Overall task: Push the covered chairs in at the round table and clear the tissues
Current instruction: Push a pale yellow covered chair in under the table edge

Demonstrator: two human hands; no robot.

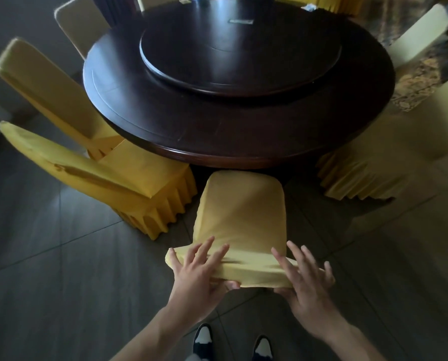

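A yellow-covered chair (241, 212) stands right in front of me, its seat tucked under the near edge of the dark round table (181, 126). My left hand (199, 269) lies on the left end of the chair's top edge, fingers straight over the front, thumb beneath the cloth. My right hand (306, 274) lies the same way on the right end. A small white tissue-like thing (310, 7) sits at the table's far right rim, blurred.
A raised turntable (240, 48) fills the table's middle. Two yellow-covered chairs (129, 175) (48, 82) stand at the left, angled away from the table. Another chair (374, 162) stands at the right, more at the back. My shoes (203, 340) are on the grey tile floor.
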